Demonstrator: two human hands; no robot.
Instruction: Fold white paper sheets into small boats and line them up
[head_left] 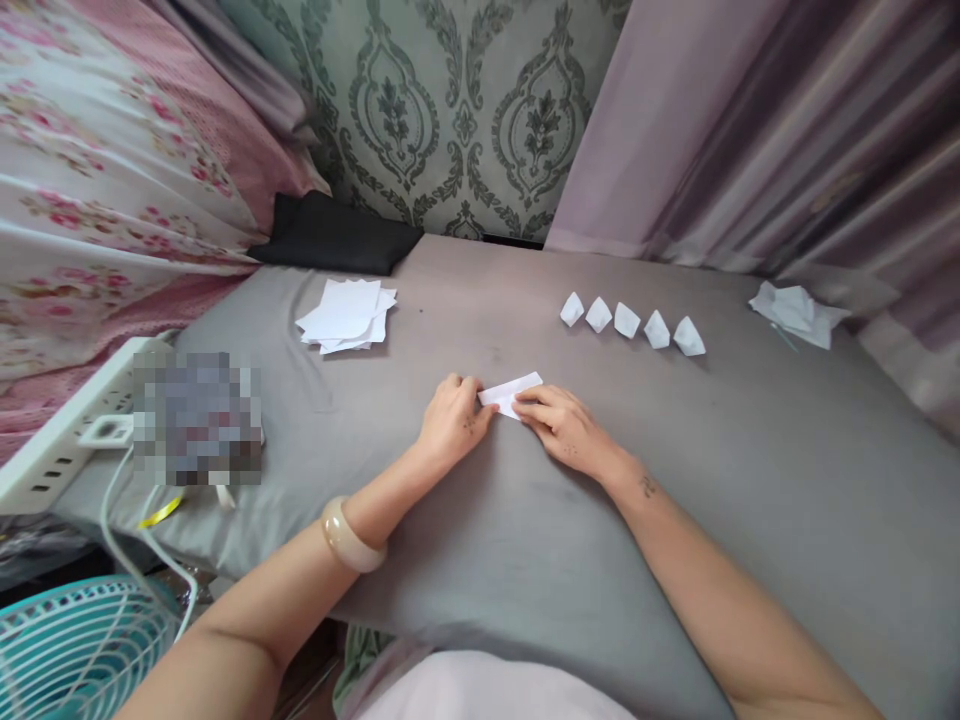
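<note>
"Where is the folded paper (517, 385), and how do my hands stand?"

"On the table (495, 560), nearer me than five folded shapes (627, 320). My left hand (454, 415) pinches its left end; my right hand (566, 428) grips its right part."

"Probable fault?"

"A skewed crease, I judge: uneven finger pressure could shift the layers."

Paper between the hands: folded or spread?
Folded. The white paper is a narrow strip with a crease along it, unlike the wide flat sheets stacked at far left.
</note>
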